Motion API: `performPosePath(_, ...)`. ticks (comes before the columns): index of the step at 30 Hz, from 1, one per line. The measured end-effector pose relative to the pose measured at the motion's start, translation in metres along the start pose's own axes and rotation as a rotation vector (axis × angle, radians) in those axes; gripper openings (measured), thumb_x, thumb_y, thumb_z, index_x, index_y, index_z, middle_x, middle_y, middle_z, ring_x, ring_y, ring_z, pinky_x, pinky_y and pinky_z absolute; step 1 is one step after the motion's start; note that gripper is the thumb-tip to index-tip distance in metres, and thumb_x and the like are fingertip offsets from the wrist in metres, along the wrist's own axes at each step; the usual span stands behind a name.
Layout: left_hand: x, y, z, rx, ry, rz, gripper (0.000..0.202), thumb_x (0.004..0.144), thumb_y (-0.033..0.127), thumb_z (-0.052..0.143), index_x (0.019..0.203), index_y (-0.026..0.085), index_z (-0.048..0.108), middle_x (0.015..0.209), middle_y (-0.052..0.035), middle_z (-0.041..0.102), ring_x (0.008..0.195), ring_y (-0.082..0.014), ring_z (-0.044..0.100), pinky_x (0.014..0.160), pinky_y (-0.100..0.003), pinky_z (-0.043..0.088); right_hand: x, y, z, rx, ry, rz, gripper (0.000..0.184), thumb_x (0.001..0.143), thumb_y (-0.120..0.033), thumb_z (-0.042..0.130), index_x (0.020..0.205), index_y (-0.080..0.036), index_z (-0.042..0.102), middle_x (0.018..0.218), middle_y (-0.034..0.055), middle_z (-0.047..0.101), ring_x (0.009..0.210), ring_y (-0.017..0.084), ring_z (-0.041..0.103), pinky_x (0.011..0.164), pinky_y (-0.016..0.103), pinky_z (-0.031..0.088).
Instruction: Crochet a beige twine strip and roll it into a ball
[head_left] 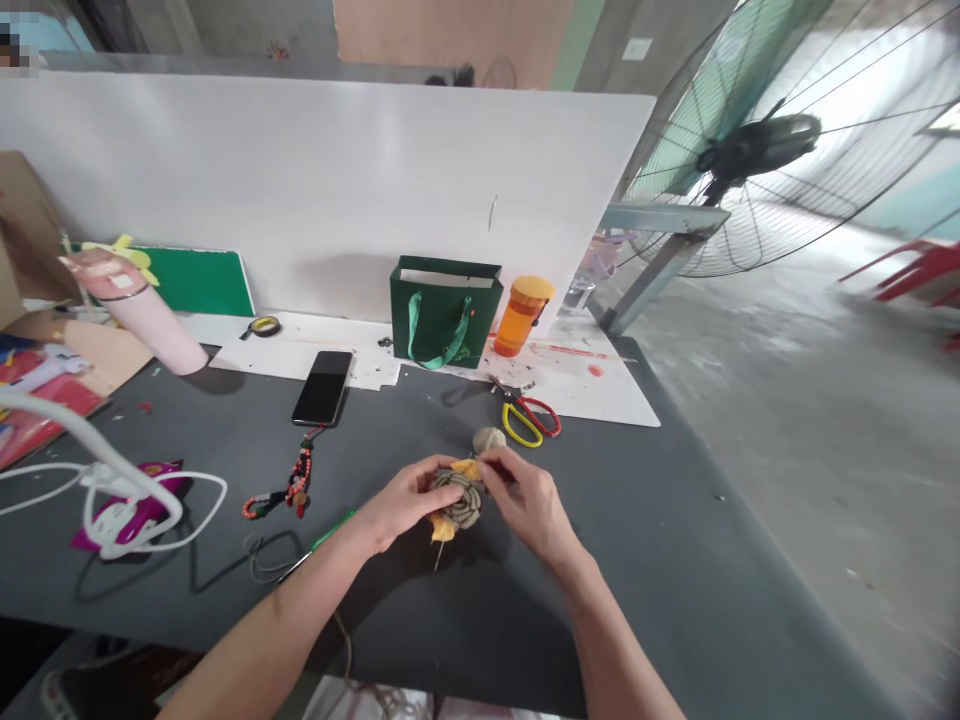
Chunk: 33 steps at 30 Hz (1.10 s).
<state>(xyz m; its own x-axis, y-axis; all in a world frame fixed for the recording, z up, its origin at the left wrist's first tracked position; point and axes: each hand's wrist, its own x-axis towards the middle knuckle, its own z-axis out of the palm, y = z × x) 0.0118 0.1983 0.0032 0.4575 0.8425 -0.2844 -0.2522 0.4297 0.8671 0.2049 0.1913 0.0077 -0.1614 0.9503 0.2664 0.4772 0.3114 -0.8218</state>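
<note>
Between my hands is a coiled grey-brown twine rosette (460, 500) with yellow leaf-like pieces at its upper and lower edges. My left hand (405, 500) grips the rosette from the left, thumb across its face. With closed fingertips, my right hand (525, 495) pinches the upper yellow piece (466, 468). A thin wire-like stem (439, 556) sticks out below the lower yellow piece (442, 528). Just behind the hands sits a small beige ball (489, 438), partly hidden. A slim green-handled tool (332, 531) lies beside my left forearm, partly covered by it.
Scissors (531, 418), a phone (322, 388) and a beaded strap (300, 475) lie on the dark table. Behind stand a green paper bag (442, 315), an orange bottle (521, 318) and a pink tumbler (150, 315) before a white panel. White cable (142, 500) loops at left; a fan (757, 150) stands right.
</note>
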Motion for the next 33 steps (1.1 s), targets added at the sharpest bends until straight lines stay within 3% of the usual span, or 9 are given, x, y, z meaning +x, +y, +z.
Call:
performPosePath(3,0.0,0.001,0.001,-0.002,-0.008,-0.015,0.045,0.064,0.043,0.093,0.098,0.018,0.078,0.088,-0.0066,0.074,0.082,-0.0186,0.068,0.079,-0.03,0.05,0.0,0.002,0.004,0.066,0.085,0.032,0.022,0.091,-0.035,0.062,0.102,-0.021,0.074,0.088,0.0058,0.078,0.071,0.019,0.071,0.068,0.028,0.056)
performPosePath(7,0.002,0.0,0.001,-0.005,0.006,-0.022,0.052,0.06,0.045,0.095,0.1,0.017,0.075,0.088,-0.0051,0.074,0.081,-0.0171,0.068,0.08,-0.03,0.051,-0.001,0.002,0.011,0.086,0.127,-0.023,0.014,0.087,-0.025,0.064,0.085,-0.023,0.078,0.082,0.0044,0.079,0.07,0.019,0.072,0.07,0.03,0.057)
performPosePath(13,0.001,0.001,-0.001,-0.012,0.025,-0.039,0.061,0.059,0.043,0.096,0.107,0.017,0.069,0.077,-0.001,0.073,0.071,-0.0166,0.068,0.071,-0.029,0.052,-0.002,0.007,0.012,0.159,0.089,-0.092,0.02,0.083,-0.015,0.06,0.083,-0.023,0.078,0.084,0.0036,0.079,0.08,0.02,0.074,0.074,0.029,0.058)
performPosePath(17,0.002,0.001,0.0,-0.04,0.079,-0.02,0.067,0.056,0.049,0.096,0.108,0.018,0.068,0.078,-0.0022,0.074,0.071,-0.0176,0.069,0.067,-0.03,0.056,-0.002,0.011,0.009,0.243,-0.046,0.041,0.02,0.09,-0.03,0.062,0.099,-0.021,0.078,0.091,0.0054,0.079,0.081,0.02,0.075,0.072,0.029,0.059)
performPosePath(20,0.006,-0.001,0.0,-0.076,0.18,0.026,0.061,0.056,0.053,0.094,0.1,0.019,0.068,0.088,-0.002,0.075,0.073,-0.0149,0.069,0.066,-0.026,0.056,-0.002,0.012,0.01,0.343,-0.066,0.137,0.042,0.092,-0.048,0.064,0.123,-0.02,0.069,0.105,0.0093,0.077,0.089,0.022,0.074,0.07,0.029,0.059)
performPosePath(23,0.009,-0.003,0.0,-0.105,0.263,0.061,0.059,0.056,0.049,0.095,0.097,0.018,0.066,0.086,-0.0011,0.076,0.07,-0.0132,0.069,0.062,-0.023,0.056,-0.003,0.012,0.015,0.317,-0.095,0.157,0.059,0.082,-0.049,0.075,0.132,-0.019,0.062,0.111,0.0109,0.075,0.088,0.022,0.073,0.067,0.029,0.059)
performPosePath(26,0.01,-0.003,0.0,-0.139,0.303,0.086,0.058,0.057,0.046,0.096,0.098,0.017,0.065,0.084,-0.0021,0.077,0.071,-0.0147,0.071,0.061,-0.023,0.057,-0.002,0.012,0.02,0.256,-0.057,0.221,0.053,0.077,-0.042,0.077,0.122,-0.018,0.068,0.099,0.0084,0.076,0.073,0.019,0.069,0.056,0.026,0.054)
performPosePath(29,0.011,-0.004,0.0,-0.184,0.323,0.113,0.059,0.059,0.047,0.095,0.1,0.015,0.065,0.086,-0.0042,0.078,0.07,-0.0165,0.072,0.063,-0.027,0.06,0.0,0.014,0.021,0.291,-0.005,0.314,0.04,0.078,-0.046,0.073,0.106,-0.018,0.073,0.081,0.0056,0.073,0.062,0.017,0.066,0.048,0.025,0.051)
performPosePath(33,0.015,-0.006,-0.002,-0.25,0.383,0.173,0.059,0.058,0.045,0.095,0.098,0.017,0.061,0.084,-0.0016,0.077,0.073,-0.017,0.074,0.073,-0.031,0.062,0.0,0.016,0.021,0.302,0.024,0.309,0.035,0.072,-0.047,0.077,0.09,-0.018,0.072,0.072,0.0053,0.073,0.062,0.019,0.069,0.054,0.028,0.055)
